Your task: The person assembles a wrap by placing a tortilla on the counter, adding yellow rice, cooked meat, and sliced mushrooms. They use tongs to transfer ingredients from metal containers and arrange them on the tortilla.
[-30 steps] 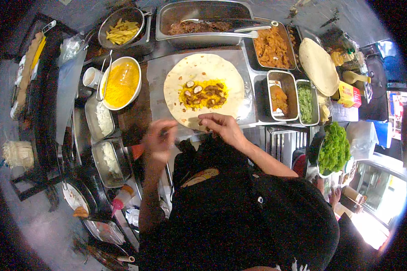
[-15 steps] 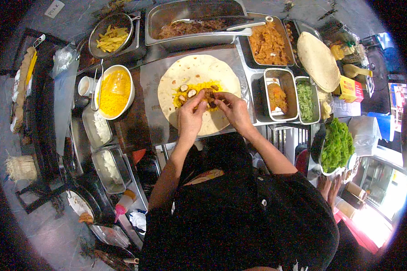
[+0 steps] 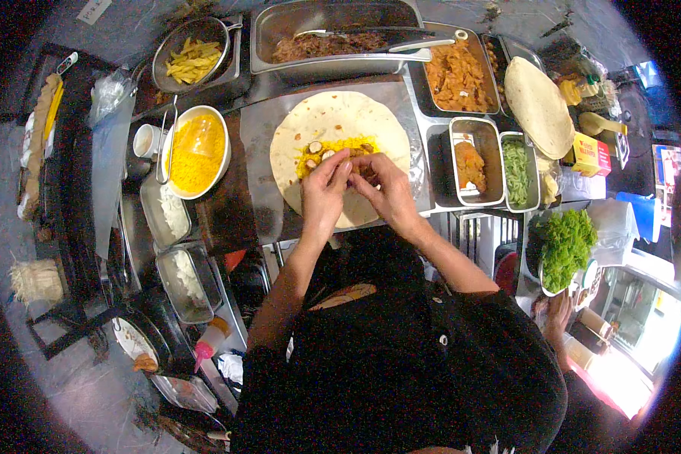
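Observation:
A large round tortilla (image 3: 340, 112) lies flat on a grey sheet (image 3: 257, 144) in front of me. Across its middle runs a bed of yellow rice (image 3: 346, 144) topped with brown pieces and a few pale round slices (image 3: 315, 147). Above this filling, my left hand (image 3: 324, 195) has its thumb and fingers pinched together. My right hand (image 3: 390, 195) is curled beside it with fingertips also closed, nearly touching the left ones. Whatever small piece they grip is hidden by the fingers, as is part of the filling underneath.
Behind stand trays of shredded meat (image 3: 340, 51) with tongs and orange-coated pieces (image 3: 458, 76). Left is a bowl of yellow rice (image 3: 193, 170); right, trays of orange filling (image 3: 471, 166) and green slices (image 3: 516, 170), stacked tortillas (image 3: 539, 106) and lettuce (image 3: 567, 246). Another person's hand (image 3: 556, 314) rests near the lettuce.
My hands have drawn closer together, fingertips now nearly meeting over the filling. The right hand has shifted slightly left relative to the tortilla. The whole view has moved a little.

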The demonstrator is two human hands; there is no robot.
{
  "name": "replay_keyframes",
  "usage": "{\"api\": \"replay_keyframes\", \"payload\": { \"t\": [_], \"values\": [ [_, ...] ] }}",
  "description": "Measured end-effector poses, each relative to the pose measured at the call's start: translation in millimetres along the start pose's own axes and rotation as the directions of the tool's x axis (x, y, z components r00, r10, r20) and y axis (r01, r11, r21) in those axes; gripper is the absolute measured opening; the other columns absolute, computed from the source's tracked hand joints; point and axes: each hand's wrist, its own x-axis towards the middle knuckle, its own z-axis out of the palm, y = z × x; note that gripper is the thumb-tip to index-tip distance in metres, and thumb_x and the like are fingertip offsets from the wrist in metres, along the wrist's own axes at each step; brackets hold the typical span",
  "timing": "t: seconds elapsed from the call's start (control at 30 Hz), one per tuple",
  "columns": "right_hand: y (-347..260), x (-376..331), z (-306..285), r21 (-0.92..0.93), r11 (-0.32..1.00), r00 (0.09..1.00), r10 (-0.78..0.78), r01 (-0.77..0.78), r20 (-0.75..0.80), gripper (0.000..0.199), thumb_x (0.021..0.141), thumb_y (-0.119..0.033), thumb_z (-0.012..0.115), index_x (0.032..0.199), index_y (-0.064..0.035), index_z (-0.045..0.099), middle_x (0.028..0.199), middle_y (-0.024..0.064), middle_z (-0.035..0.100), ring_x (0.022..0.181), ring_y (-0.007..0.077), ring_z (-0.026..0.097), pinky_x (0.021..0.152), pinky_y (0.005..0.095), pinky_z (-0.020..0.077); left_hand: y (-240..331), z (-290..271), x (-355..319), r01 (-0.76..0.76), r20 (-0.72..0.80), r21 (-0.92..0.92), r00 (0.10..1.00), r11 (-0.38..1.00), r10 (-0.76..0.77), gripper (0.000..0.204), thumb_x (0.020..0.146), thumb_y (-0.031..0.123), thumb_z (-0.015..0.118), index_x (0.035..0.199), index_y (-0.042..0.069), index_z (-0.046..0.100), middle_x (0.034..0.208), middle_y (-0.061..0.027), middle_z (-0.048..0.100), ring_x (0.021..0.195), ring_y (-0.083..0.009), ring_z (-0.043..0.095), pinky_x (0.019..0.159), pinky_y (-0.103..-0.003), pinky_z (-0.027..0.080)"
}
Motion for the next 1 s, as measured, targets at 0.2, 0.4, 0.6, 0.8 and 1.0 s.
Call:
{"api": "replay_keyframes", "payload": {
  "t": [0.2, 0.4, 0.6, 0.8, 1.0],
  "values": [
    [24, 40, -19, -0.137, 0.985, 0.994, -0.103, 0.105, 0.026, 0.023, 0.091, -0.017, 0.063, 0.110, -0.0030, 0.064, 0.088, 0.0136, 0.069, 0.082, 0.0205, 0.067, 0.072, 0.0324, 0.0525, -4, -5, 49, -0.044, -0.025, -0.015, 0.999, 0.999, 0.043, 0.020, 0.093, 0.017, 0.062, 0.102, 0.000, 0.063, 0.104, -0.0094, 0.069, 0.086, -0.0143, 0.067, 0.071, -0.025, 0.055],
    [33, 67, -34, -0.281, 0.954, 0.972, 0.159, -0.106, 0.174, 0.027, 0.088, -0.024, 0.065, 0.106, -0.0033, 0.066, 0.092, 0.0131, 0.070, 0.083, 0.0240, 0.068, 0.076, 0.0354, 0.0516, 10, -22, 66, -0.102, 0.015, 0.563, 0.993, 0.820, 0.114, 0.022, 0.082, 0.021, 0.072, 0.091, 0.001, 0.069, 0.084, -0.0134, 0.071, 0.077, -0.0216, 0.070, 0.067, -0.033, 0.054],
    [34, 85, -29, -0.375, 0.926, 0.977, 0.115, -0.041, 0.178, 0.025, 0.087, -0.026, 0.065, 0.096, -0.0039, 0.070, 0.086, 0.0149, 0.071, 0.079, 0.0267, 0.069, 0.075, 0.0366, 0.0520, 17, -10, 73, -0.099, 0.051, 0.749, 0.994, 0.655, 0.092, 0.024, 0.079, 0.029, 0.073, 0.089, 0.007, 0.074, 0.087, -0.0161, 0.071, 0.083, -0.0301, 0.069, 0.075, -0.039, 0.053],
    [30, 86, -30, -0.495, 0.869, 0.975, 0.129, -0.023, 0.182, 0.028, 0.086, -0.032, 0.066, 0.092, -0.0044, 0.067, 0.083, 0.0153, 0.069, 0.078, 0.0302, 0.068, 0.072, 0.0397, 0.0517, 3, -12, 78, -0.229, 0.121, 0.855, 0.961, 0.466, 0.249, 0.021, 0.078, 0.028, 0.073, 0.085, 0.009, 0.075, 0.093, -0.0185, 0.067, 0.088, -0.0347, 0.065, 0.078, -0.043, 0.051],
    [43, 77, -17, -0.581, 0.805, 0.987, -0.037, 0.121, 0.155, 0.024, 0.088, -0.028, 0.064, 0.092, -0.0049, 0.066, 0.088, 0.0159, 0.067, 0.082, 0.0346, 0.065, 0.072, 0.0430, 0.0507, -20, -35, 95, -0.344, 0.223, 0.790, 0.932, 0.507, 0.286, 0.015, 0.082, 0.023, 0.068, 0.084, 0.011, 0.075, 0.093, -0.0151, 0.067, 0.092, -0.0323, 0.063, 0.084, -0.042, 0.048]
  ]
}}
